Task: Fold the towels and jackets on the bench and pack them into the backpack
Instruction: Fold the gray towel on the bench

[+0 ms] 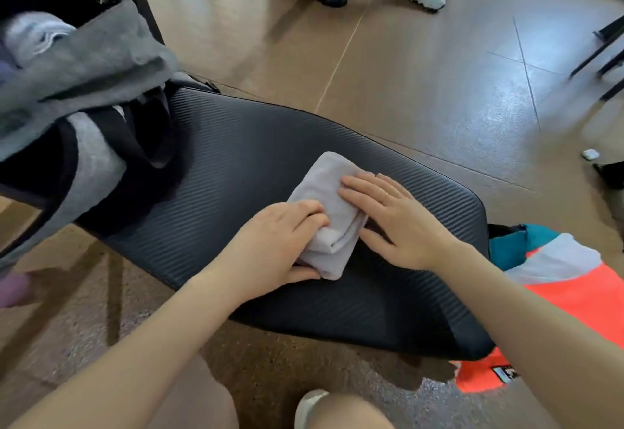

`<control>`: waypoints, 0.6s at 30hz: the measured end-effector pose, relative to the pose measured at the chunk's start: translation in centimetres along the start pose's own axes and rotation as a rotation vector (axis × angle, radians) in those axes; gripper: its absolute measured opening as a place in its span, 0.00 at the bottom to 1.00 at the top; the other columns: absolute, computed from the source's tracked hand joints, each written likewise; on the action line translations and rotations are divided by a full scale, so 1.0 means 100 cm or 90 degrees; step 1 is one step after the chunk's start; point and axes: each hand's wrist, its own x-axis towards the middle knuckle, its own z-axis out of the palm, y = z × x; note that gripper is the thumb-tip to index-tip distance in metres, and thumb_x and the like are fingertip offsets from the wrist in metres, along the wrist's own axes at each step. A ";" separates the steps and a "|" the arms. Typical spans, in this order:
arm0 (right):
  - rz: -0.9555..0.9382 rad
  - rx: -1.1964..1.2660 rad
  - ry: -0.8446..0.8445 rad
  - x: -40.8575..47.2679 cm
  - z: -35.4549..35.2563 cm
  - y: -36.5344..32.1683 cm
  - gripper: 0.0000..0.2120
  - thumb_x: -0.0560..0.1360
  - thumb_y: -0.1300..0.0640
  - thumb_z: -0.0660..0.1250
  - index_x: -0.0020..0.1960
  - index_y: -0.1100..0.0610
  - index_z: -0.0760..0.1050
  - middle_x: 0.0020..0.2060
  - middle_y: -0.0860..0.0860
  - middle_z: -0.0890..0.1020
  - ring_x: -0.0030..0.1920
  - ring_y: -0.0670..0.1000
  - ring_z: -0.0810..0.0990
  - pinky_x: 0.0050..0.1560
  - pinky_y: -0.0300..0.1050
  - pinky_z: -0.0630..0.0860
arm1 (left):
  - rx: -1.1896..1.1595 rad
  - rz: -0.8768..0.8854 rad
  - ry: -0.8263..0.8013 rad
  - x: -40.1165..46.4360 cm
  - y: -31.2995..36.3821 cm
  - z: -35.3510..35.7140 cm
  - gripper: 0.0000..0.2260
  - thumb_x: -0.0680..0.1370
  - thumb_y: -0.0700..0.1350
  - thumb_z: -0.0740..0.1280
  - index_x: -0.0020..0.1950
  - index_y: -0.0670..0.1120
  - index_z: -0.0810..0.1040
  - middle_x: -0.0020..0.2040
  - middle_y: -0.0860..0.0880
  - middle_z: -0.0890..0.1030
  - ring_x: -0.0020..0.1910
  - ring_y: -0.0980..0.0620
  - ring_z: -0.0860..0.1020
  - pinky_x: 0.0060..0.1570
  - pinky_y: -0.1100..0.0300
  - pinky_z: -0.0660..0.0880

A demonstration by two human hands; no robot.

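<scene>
Plainly the small pale towel lies near the middle of the dark ribbed bench, already folded into a thick oblong. The left hand grips its near end — fingers curled over the top, thumb along the lower edge — while the right hand rests flat, its fingers straight and close together, their tips pressing the towel's right side.

It looks soft and light, limp cloth that will sag and spring open if lifted by one corner. The layers at the near end show loose rolled edges, so the fold is likely to slip apart unless it is kept squeezed. The best hold, I judge, is across the whole thickness at the middle or near end, thumb beneath and fingers above, with the other hand supporting the far end.

The grey and black backpack sits at the bench's left end, its mouth open with cloth showing inside. A jacket in orange, white and teal hangs off the right end, not yet folded.
</scene>
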 end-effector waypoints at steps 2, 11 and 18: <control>-0.066 0.004 -0.011 0.008 -0.002 -0.001 0.30 0.74 0.38 0.58 0.70 0.55 0.66 0.69 0.53 0.70 0.71 0.54 0.65 0.73 0.53 0.57 | 0.006 0.027 0.009 0.005 -0.008 -0.003 0.18 0.69 0.52 0.62 0.55 0.44 0.73 0.54 0.47 0.80 0.48 0.48 0.80 0.48 0.56 0.77; -0.162 0.220 -0.003 0.117 -0.029 -0.030 0.26 0.70 0.40 0.63 0.65 0.49 0.65 0.58 0.46 0.78 0.57 0.43 0.73 0.58 0.41 0.70 | -0.351 -0.449 0.222 0.006 -0.032 -0.075 0.16 0.67 0.51 0.61 0.54 0.61 0.70 0.49 0.65 0.78 0.47 0.66 0.76 0.45 0.74 0.70; -0.263 0.408 -0.005 0.202 -0.057 -0.067 0.22 0.71 0.40 0.63 0.62 0.47 0.71 0.51 0.36 0.77 0.50 0.40 0.76 0.48 0.37 0.73 | -0.177 -0.510 0.341 -0.009 -0.047 -0.147 0.14 0.72 0.51 0.62 0.58 0.61 0.70 0.50 0.60 0.79 0.47 0.61 0.77 0.46 0.68 0.73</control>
